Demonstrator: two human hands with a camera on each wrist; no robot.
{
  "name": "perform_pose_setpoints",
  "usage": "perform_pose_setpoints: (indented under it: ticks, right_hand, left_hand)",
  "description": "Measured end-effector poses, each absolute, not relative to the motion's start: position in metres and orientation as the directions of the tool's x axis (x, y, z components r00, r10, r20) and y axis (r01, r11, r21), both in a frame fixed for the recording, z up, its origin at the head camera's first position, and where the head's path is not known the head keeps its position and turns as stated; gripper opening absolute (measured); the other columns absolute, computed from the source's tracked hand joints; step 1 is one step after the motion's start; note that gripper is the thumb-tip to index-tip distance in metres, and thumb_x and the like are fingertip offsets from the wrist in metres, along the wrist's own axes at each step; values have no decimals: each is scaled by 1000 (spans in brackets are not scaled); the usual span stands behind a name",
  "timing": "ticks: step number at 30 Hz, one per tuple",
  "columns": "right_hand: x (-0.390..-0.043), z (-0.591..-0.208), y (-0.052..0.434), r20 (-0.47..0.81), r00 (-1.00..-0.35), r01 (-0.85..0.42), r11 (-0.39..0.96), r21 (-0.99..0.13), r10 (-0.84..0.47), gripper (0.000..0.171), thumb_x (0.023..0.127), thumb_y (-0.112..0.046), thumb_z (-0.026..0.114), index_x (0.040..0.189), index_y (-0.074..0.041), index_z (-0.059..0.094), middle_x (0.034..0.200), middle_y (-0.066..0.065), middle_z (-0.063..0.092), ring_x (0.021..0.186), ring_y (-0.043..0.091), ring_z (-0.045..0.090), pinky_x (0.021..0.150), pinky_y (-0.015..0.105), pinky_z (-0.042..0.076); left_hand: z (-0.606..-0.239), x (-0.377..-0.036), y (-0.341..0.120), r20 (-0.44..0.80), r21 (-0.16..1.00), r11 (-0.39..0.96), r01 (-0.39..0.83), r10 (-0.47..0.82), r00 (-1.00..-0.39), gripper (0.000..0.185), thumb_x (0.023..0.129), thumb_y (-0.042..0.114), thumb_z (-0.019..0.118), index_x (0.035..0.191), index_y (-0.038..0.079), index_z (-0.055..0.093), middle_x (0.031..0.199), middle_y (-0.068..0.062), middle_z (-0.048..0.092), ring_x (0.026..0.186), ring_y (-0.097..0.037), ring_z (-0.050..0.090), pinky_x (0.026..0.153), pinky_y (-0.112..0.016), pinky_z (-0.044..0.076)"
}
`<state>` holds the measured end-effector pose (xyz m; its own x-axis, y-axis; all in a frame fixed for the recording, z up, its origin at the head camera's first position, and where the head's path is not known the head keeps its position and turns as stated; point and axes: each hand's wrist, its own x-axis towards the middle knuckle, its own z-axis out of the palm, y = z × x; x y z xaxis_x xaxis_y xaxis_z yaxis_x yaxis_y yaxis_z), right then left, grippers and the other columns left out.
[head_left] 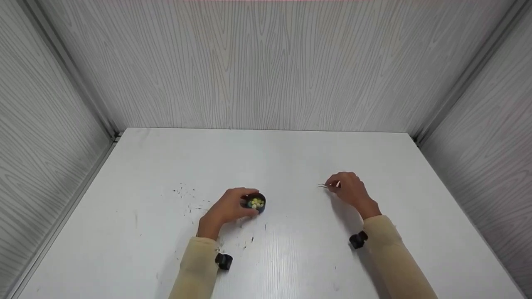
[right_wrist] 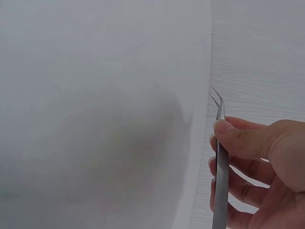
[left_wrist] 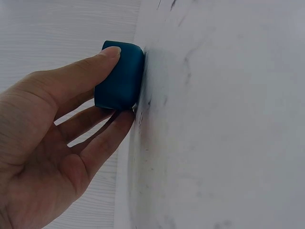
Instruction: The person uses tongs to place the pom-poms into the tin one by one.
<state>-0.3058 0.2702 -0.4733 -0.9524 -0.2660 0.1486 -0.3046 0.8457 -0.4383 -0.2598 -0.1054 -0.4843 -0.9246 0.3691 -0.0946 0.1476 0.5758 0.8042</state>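
Note:
A small round blue cup (left_wrist: 121, 78) stands near the middle of the white table, gripped at its sides by the thumb and fingers of my left hand (head_left: 232, 205). Inside it lie several small yellow and whitish beads (head_left: 256, 203), visible from the head view. Over to the right, my right hand (head_left: 349, 189) pinches a pair of silver tweezers (right_wrist: 221, 176) between thumb and fingers. Their thin bent tips point left in the head view and stand slightly apart, with nothing between them. The cup's far side is partly hidden by my left fingers.
The white table (head_left: 291, 257) carries dark specks and smudges (head_left: 193, 199) on its left half, around my left forearm. Pale wood-grain panels (head_left: 266, 66) close off the back and both sides.

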Motion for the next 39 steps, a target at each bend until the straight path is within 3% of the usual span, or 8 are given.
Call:
perform_pose_setpoints:
  ticks: [17, 31, 39]
  right_hand:
    - [-306, -473, 281, 100, -981, -195, 899, -393, -168, 17, 93, -3, 69, 106, -4, 79, 100, 18, 76, 97, 37, 69, 81, 55, 56]
    - [-302, -478, 277, 66, -983, -183, 892, -413, -171, 21, 91, -4, 71, 111, -3, 77, 98, 18, 75, 92, 36, 70, 78, 52, 57]
    - [-299, -469, 283, -25, -983, -153, 892, -425, -181, 26, 94, -9, 70, 118, -2, 74, 104, 20, 73, 92, 33, 68, 74, 47, 56]
  left_hand:
    - [-482, -259, -103, -110, 796, 591, 133, 356, -928, 62, 88, 17, 83, 146, 18, 60, 148, -10, 60, 131, -34, 61, 110, -51, 51]
    - [-482, -258, -104, -100, 808, 572, 141, 370, -924, 63, 89, 15, 82, 147, 16, 58, 148, -11, 59, 131, -37, 61, 109, -53, 51]
    - [-482, -260, -100, -94, 777, 610, 158, 361, -928, 67, 88, 14, 83, 149, 16, 56, 147, -12, 61, 132, -35, 61, 111, -53, 49]
